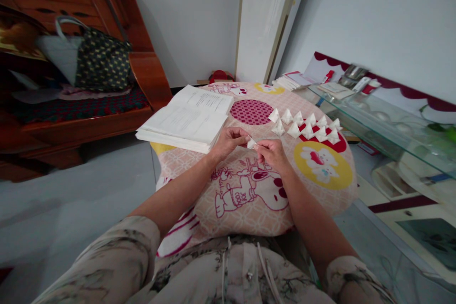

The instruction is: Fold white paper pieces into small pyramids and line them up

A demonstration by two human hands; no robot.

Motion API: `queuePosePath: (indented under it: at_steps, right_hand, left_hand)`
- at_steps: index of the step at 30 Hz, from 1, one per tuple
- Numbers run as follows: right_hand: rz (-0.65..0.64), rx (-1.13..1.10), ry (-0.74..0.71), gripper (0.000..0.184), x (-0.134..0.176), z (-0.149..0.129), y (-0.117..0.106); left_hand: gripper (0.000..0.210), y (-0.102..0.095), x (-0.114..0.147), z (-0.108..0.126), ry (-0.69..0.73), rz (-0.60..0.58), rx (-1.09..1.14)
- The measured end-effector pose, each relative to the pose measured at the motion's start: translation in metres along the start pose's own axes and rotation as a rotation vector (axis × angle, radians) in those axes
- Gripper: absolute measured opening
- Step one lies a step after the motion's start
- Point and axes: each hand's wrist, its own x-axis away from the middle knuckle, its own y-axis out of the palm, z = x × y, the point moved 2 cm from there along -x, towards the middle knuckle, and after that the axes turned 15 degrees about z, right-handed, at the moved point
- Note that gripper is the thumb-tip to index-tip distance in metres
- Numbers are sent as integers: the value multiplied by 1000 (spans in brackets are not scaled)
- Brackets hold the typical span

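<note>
A small folded piece of white paper point(251, 143) is held between my two hands above the table. My left hand point(233, 141) pinches its left side with thumb and fingertips, and my right hand point(270, 151) pinches its right side. The fingers cover part of the folds. To the right of my hands, several white folded paper pyramids point(294, 129) stand in two rows on the patterned tablecloth point(199, 171). Left of my hands lies an open stack of printed paper sheets point(192, 121), its near edge close to my left wrist.
A glass shelf stand point(384, 118) with cups and small items borders the table's right side. Papers point(292, 80) are piled at the back right. A wooden bench point(149, 76) with a patterned bag point(103, 59) is at left, and a white air conditioner point(261, 28) stands behind.
</note>
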Motion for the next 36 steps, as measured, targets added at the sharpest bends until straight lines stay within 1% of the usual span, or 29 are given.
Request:
queuePosePath:
  at_steps: [6, 11, 16, 18, 22, 25, 28, 30, 32, 36]
  right_hand:
    - [-4, 41, -28, 36, -1, 1, 1]
    - [-4, 46, -23, 35, 0, 2, 2]
    - [-1, 37, -21, 36, 0, 2, 3]
    - [4, 29, -28, 37, 0, 2, 2]
    - [-1, 23, -32, 37, 0, 2, 1]
    - [0, 25, -32, 37, 0, 0, 3]
    - [-6, -6, 3, 35, 0, 0, 4]
    - [-38, -67, 53, 34, 0, 0, 3]
    - [-56, -148, 103, 36, -1, 2, 0]
    - [25, -280, 167, 41, -3, 7, -7]
  left_hand:
    - [27, -1, -1, -2, 71, 10, -45]
    - [25, -1, -1, -3, 86, 18, -46]
    - [31, -1, -2, -3, 93, 33, -50]
    - [33, -1, -2, -2, 69, 4, -34]
    - [35, 3, 1, -1, 3, -111, -50]
    - [33, 5, 1, -1, -8, -130, -80]
    - [29, 5, 0, -3, -26, -113, -87]
    - [28, 4, -1, -3, -40, -98, -71]
    - [29, 3, -1, -2, -53, -75, -38]
    - [35, 1, -1, 0, -76, -45, 7]
